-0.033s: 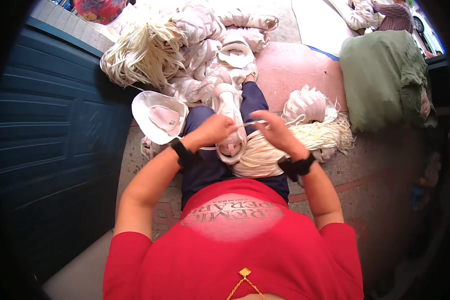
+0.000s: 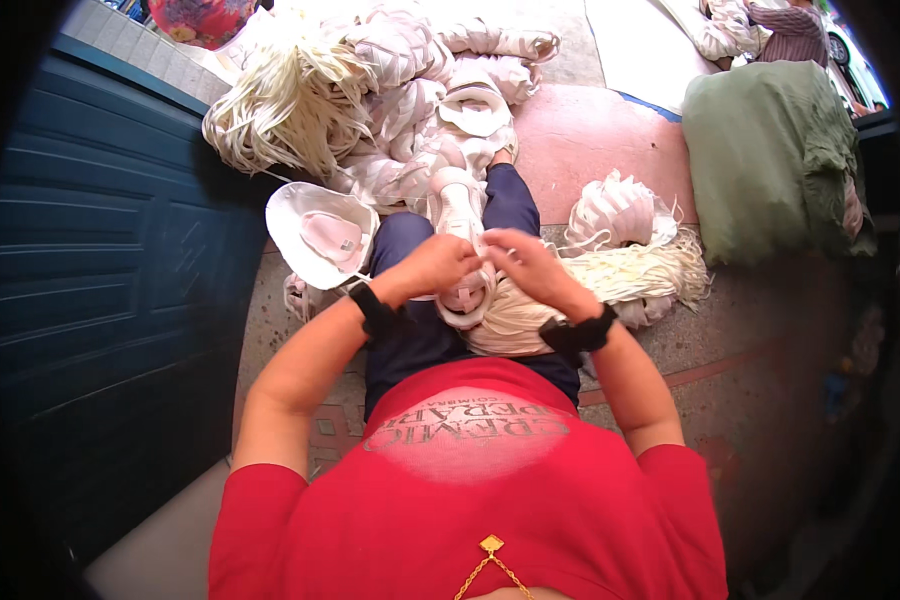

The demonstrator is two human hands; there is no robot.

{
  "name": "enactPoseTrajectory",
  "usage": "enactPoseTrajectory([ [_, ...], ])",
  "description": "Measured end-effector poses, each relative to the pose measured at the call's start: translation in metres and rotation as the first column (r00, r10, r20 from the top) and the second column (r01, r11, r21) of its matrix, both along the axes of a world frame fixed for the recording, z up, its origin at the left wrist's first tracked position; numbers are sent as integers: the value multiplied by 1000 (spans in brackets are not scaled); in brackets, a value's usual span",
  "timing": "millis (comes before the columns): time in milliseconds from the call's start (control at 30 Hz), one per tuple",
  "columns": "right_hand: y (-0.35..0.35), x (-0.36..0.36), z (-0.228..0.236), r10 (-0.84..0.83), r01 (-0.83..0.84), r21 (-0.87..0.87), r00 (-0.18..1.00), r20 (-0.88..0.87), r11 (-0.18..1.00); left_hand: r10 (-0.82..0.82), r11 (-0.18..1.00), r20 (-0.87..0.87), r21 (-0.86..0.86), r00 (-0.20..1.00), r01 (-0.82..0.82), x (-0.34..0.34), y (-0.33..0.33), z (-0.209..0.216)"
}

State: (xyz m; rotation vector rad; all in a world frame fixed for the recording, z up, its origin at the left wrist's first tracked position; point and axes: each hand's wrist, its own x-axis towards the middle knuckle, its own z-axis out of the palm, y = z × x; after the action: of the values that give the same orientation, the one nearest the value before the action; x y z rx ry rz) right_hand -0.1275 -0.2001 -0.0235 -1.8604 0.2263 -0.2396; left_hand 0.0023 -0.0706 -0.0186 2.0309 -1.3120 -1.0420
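Two bare hands come together near the centre of the head view, and from where I stand they almost meet. Left hand (image 2: pixel 444 264) has its fingers curled inward; right hand (image 2: pixel 532 270) has its fingers bent and slightly apart, a little blurred. Whether either is clamped on a lace I cannot tell. Just beneath them, in mid-frame, a long white and pale-pink shoe upper (image 2: pixel 455 205) lies along the lap, over dark navy trousers (image 2: pixel 510 195).

Right of it, a thick hank of cream laces (image 2: pixel 530 315) stretches from the thigh toward a white strap-wrapped bundle (image 2: pixel 620 208). At centre left sits another white upper with a pink inside (image 2: pixel 288 230). Upper left, a pile of white tied bundles (image 2: pixel 395 115) rises beside a second cream lace hank (image 2: pixel 285 115). Upper right stands a bulky green cloth-covered load (image 2: pixel 760 150); a dark blue panelled door (image 2: pixel 80 260) fills the left.
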Motion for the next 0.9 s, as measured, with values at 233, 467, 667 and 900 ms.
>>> enactPoseTrajectory([
  [233, 5, 16, -28, 129, -7, 313, 920, -370, 950, 302, 953, -185, 76, 935, -293, 18, 14, -14],
  [467, -12, 34, -33, -110, 78, -108, 938, -330, 991, 361, 913, 292, -306, 886, -272, 20, -2, -46],
  [667, -8, 37, -45, -159, 107, -187, 941, -297, 977, 319, 942, 351, -221, 880, -253, 22, -11, -51],
  [900, -4, 41, -57, -162, 79, -289, 948, -274, 954, 527, 841, 59, -183, 848, -510, 23, -16, -55],
])
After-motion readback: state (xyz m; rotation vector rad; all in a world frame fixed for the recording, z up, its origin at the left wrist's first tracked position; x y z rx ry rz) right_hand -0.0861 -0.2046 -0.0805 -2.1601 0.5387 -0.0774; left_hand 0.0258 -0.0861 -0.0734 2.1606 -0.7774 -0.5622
